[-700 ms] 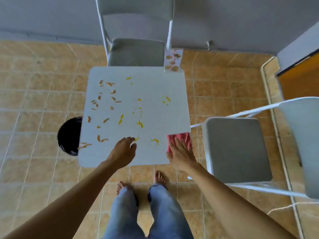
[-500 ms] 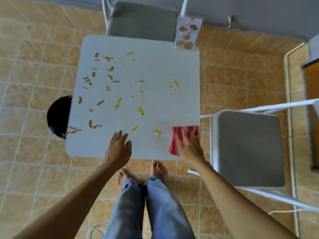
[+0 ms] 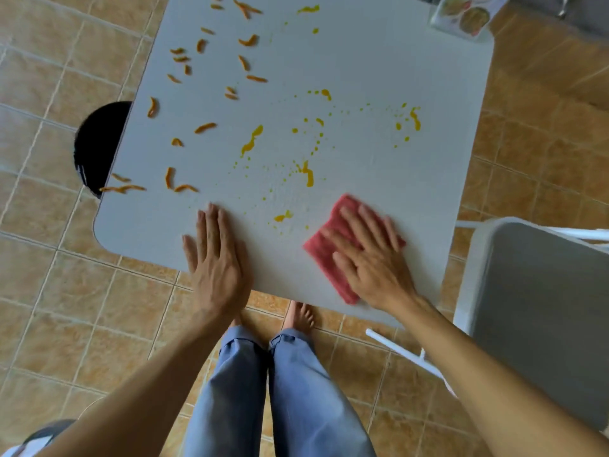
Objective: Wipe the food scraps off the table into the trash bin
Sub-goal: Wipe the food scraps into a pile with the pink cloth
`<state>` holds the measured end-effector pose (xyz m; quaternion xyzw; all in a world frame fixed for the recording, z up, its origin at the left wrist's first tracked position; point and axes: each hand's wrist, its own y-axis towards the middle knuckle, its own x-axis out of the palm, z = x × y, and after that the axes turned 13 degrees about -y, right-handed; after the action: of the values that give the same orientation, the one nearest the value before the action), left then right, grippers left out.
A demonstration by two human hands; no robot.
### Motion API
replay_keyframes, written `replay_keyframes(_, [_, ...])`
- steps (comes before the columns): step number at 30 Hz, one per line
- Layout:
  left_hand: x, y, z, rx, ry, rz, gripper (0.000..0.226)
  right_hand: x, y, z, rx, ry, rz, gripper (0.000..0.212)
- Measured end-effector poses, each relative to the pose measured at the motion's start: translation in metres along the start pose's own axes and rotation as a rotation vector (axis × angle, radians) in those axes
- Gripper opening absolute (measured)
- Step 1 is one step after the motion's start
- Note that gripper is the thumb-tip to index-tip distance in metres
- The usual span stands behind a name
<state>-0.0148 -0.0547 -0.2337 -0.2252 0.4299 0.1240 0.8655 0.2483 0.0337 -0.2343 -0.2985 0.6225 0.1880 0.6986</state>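
Observation:
A white square table point(image 3: 379, 54) carries several orange food scraps point(image 3: 204, 127) on its left half and yellow sauce smears point(image 3: 252, 143) across the middle. A black trash bin point(image 3: 97, 145) stands on the floor, half hidden under the table's left edge. My right hand point(image 3: 365, 258) presses flat on a red cloth point(image 3: 321, 249) near the table's front right corner. My left hand point(image 3: 214, 255) lies flat and empty on the front edge, fingers together, just left of the nearest smear point(image 3: 283, 216).
A grey chair point(image 3: 540, 311) with a white frame stands close on the right. A printed card point(image 3: 466, 11) sits at the table's far right corner. My legs and bare feet point(image 3: 298, 316) are under the front edge, on a tan tiled floor.
The camera has moved closer and lower over the table. My right hand has slid the red cloth left, further onto the table. My left hand has flattened on the front edge.

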Motion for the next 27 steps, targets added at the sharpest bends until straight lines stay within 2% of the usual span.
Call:
replay_keyframes(3, [0.009,0.0,-0.006,0.013,0.041,0.038,0.059,0.003,0.019,-0.034,0.418,0.052,0.116,0.053])
replay_keyframes(4, [0.011,0.0,-0.007,0.016,0.057,0.059,0.059,0.003,0.025,-0.056,0.459,0.062,0.119,0.055])
replay_keyframes(5, [0.012,0.0,-0.009,0.013,0.07,0.072,0.06,0.001,0.028,-0.075,0.384,0.068,0.116,0.056])
replay_keyframes(8, [0.015,0.002,-0.01,0.015,0.112,0.079,0.061,-0.003,0.038,-0.08,-0.188,-0.001,0.103,0.06])
replay_keyframes(9, [0.015,0.002,-0.01,0.018,0.118,0.081,0.061,-0.004,0.047,-0.067,-0.308,-0.051,0.1,0.062])
replay_keyframes(10, [0.015,0.002,-0.011,0.025,0.12,0.081,0.061,-0.001,0.056,-0.054,-0.341,-0.101,0.102,0.062])
replay_keyframes(11, [0.016,0.002,-0.012,0.032,0.121,0.083,0.061,0.002,0.064,-0.043,-0.261,-0.126,0.099,0.062])
replay_keyframes(14, [0.016,0.002,-0.013,0.03,0.106,0.097,0.06,0.004,0.082,-0.034,0.378,-0.068,0.142,0.058])
replay_keyframes(15, [0.016,0.001,-0.013,0.029,0.102,0.102,0.06,0.001,0.086,-0.046,0.508,-0.043,0.174,0.057])
replay_keyframes(16, [0.016,0.001,-0.014,0.032,0.102,0.104,0.06,0.0,0.089,-0.061,0.517,-0.018,0.211,0.056])
replay_keyframes(17, [0.017,0.0,-0.014,0.035,0.104,0.102,0.06,-0.002,0.089,-0.075,0.388,0.019,0.227,0.056])
replay_keyframes(20, [0.013,0.0,-0.015,0.054,0.086,0.086,0.059,-0.014,0.093,-0.088,-0.22,0.095,0.175,0.056])
replay_keyframes(21, [0.009,0.0,-0.014,0.063,0.061,0.082,0.059,-0.015,0.099,-0.079,-0.303,0.076,0.182,0.056])
replay_keyframes(22, [0.005,-0.001,-0.013,0.074,0.028,0.081,0.058,-0.013,0.106,-0.069,-0.289,0.057,0.204,0.056])
replay_keyframes(23, [0.0,-0.001,-0.014,0.082,-0.004,0.093,0.058,-0.01,0.113,-0.061,-0.184,0.049,0.224,0.056])
replay_keyframes(26, [-0.018,0.001,-0.028,0.039,-0.057,0.197,0.056,-0.006,0.121,-0.072,0.303,0.079,0.24,0.055])
replay_keyframes(27, [-0.023,0.003,-0.038,0.0,-0.062,0.237,0.056,-0.006,0.119,-0.09,0.36,0.09,0.246,0.056])
